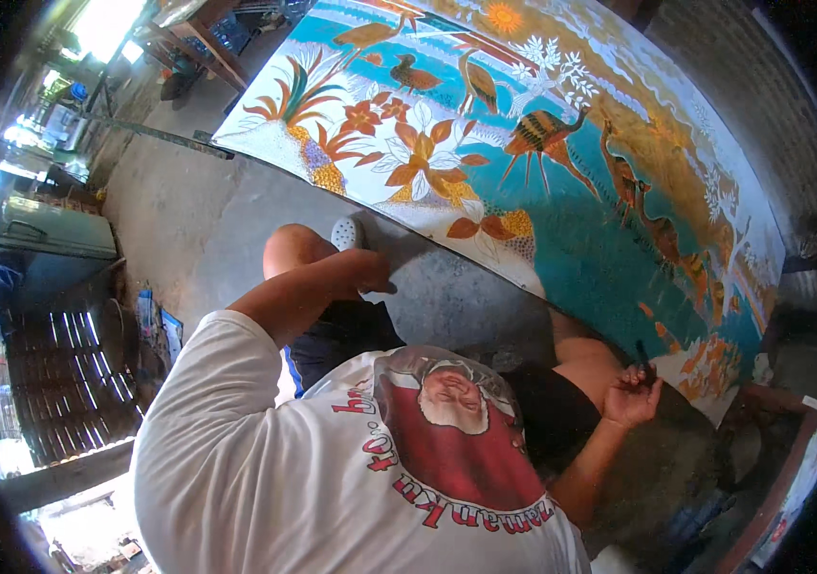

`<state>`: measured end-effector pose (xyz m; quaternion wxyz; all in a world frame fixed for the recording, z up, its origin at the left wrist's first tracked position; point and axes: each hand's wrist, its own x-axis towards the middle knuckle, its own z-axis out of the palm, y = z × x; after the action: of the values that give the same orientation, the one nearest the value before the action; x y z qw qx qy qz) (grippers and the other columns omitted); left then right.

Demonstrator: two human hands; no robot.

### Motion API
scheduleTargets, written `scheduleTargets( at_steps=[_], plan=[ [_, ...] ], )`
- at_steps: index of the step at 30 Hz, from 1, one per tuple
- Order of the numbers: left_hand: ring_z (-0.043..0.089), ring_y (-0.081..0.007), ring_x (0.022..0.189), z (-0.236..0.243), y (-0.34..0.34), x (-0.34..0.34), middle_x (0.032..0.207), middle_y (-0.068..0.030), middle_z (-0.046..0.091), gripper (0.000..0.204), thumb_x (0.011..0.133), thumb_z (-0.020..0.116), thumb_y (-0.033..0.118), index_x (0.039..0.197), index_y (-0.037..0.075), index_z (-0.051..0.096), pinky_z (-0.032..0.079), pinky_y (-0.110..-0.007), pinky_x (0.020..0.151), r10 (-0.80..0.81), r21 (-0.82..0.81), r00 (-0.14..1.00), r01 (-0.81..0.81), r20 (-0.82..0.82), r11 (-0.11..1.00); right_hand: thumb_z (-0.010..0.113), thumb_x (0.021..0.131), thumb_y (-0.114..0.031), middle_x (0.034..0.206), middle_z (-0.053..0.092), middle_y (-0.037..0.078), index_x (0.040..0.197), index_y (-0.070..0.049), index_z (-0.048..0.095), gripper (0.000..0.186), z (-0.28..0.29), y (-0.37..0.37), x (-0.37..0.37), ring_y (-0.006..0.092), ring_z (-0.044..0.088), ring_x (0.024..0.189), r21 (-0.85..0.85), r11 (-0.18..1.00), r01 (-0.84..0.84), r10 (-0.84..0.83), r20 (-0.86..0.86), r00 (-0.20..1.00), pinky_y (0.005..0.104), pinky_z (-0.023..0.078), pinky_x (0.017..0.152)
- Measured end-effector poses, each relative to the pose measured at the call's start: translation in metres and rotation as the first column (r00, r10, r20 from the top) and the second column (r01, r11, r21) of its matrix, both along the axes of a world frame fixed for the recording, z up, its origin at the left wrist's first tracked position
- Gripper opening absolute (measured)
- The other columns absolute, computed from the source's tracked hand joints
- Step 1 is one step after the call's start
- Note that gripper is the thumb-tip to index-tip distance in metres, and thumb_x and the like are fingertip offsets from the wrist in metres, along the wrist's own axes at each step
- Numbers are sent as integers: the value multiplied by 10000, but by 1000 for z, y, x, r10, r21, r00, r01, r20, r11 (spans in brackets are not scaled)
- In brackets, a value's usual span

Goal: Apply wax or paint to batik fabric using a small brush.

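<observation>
A large painted panel [580, 253] slopes away in front of me, covered with birds, flowers, leaves and teal water; some leaves and blossoms are white. My right hand [632, 397] is raised beside the panel's near lower right part. Its fingers are closed around a dark, slim stick-like tool [642, 354] that points upward; its exact kind is too small to tell. Over my left knee hangs my left hand [366, 272], apart from the panel's lower edge. Its fingers point down and are mostly hidden, so what they hold, if anything, does not show.
Grey concrete floor [179, 210] lies left of the panel. A grey-green lidded box [54, 230] and a slatted bamboo piece [69, 383] stand at the left. Wooden furniture [203, 43] is at the far left, and a reddish frame edge [767, 502] at the near right.
</observation>
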<state>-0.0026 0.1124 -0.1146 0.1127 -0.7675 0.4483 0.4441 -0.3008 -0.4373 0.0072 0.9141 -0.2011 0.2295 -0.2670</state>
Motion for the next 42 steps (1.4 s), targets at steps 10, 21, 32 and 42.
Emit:
scheduleTargets(
  at_steps=[10,21,32,42],
  plan=[
    [702,-396,1067,82,-82,-66,1153,-218,740,618,969,549,598,1098,40,781,526,-513,986,113,274,987,-77,-117,959,626,1017,-304,814,458,67,1186,-2,588,349,-25,-15,1,201,422,772,88,993,-74,52,229,972,355,369,670],
    [695,-421,998,54,-105,-67,1046,-249,719,528,974,591,485,975,-23,734,572,-509,874,363,-226,930,-343,53,912,588,1035,-304,795,496,75,1136,1,646,326,-23,-15,0,208,443,758,60,989,-132,106,318,942,359,383,670],
    [440,-371,1448,53,-90,-30,1593,-185,446,760,1041,524,569,1535,4,405,370,-546,1171,357,231,-240,-971,-903,-69,558,1045,-315,804,514,90,1127,11,664,353,-21,-14,1,217,465,761,68,992,-110,87,277,957,368,379,680],
    [553,-315,1332,52,-97,-15,1393,-94,623,554,955,744,355,1409,106,544,395,-519,1139,109,453,-517,-819,-849,-352,564,1039,-302,822,539,96,1129,15,654,342,-18,-16,3,224,496,760,99,985,-144,114,262,958,379,426,703]
  ],
)
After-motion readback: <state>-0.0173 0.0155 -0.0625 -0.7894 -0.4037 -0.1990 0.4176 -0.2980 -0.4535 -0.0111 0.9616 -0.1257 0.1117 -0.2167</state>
